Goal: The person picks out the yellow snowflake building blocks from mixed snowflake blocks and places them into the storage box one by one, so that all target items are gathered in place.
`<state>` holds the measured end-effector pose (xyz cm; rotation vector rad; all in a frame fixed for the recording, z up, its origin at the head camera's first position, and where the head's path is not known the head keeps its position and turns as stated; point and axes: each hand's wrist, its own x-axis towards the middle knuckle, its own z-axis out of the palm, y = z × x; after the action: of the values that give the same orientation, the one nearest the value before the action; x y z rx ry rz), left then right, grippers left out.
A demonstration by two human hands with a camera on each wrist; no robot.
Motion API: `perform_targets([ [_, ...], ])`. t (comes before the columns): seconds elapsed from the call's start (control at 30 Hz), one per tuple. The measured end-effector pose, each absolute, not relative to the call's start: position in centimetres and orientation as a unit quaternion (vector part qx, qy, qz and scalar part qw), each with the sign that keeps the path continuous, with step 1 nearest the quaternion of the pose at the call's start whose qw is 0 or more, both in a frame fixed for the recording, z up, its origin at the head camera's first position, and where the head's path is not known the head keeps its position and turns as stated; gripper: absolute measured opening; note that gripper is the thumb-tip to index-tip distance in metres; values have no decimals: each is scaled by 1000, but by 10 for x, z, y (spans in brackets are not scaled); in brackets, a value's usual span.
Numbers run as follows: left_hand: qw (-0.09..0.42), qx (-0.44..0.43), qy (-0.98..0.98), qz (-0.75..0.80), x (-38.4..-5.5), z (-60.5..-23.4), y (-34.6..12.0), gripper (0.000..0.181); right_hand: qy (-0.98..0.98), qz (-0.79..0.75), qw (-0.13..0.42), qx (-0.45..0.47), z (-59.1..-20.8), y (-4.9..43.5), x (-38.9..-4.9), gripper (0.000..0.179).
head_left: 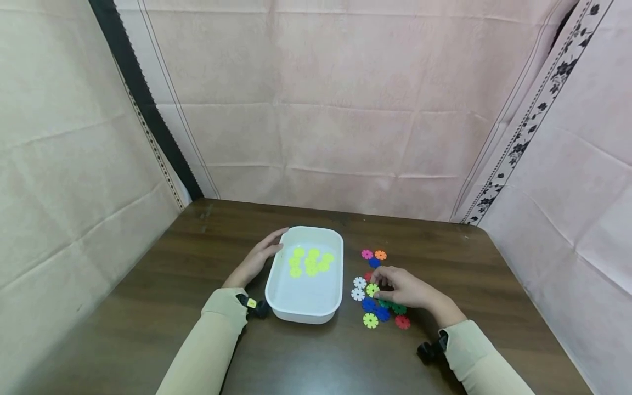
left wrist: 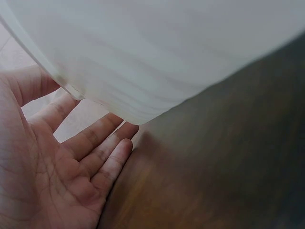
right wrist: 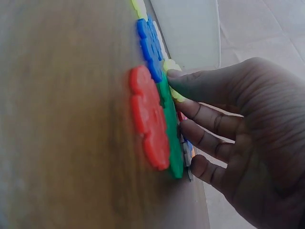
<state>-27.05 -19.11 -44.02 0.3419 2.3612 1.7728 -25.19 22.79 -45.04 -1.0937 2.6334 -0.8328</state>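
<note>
A white plastic tub [head_left: 303, 318] stands mid-table with several yellow-green notched discs [head_left: 312, 265] on its floor. My left hand [head_left: 257, 261] rests against the tub's left side, fingers extended and touching its rim and wall [left wrist: 143, 57]. To the tub's right, my right hand [head_left: 407, 288] pinches a yellow-green flower-shaped disc [head_left: 372, 289] between thumb and fingertips, low over the loose pile. In the right wrist view, a red disc [right wrist: 148, 119], a green disc [right wrist: 172, 138] and blue discs [right wrist: 150, 47] lie just beside the thumb [right wrist: 205, 86].
Around the right hand lie white discs [head_left: 357, 294], another yellow-green disc [head_left: 370, 320], a red disc [head_left: 402, 322], a pink disc [head_left: 367, 254] and an orange disc [head_left: 380, 255]. Pale cloth [head_left: 336, 137] hangs behind and beside the brown wooden table [head_left: 197, 340].
</note>
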Motion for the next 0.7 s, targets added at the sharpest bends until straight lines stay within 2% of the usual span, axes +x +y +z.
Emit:
perform_targets([
  [0.6,77,127,783,604,-270,-441,-194,52,868,-326,41,-371,-445,226,-257,13],
  [0.7,74,126,784,604,-276,-450,-195,52,870,-328,37,-367,-440,222,-258,12],
])
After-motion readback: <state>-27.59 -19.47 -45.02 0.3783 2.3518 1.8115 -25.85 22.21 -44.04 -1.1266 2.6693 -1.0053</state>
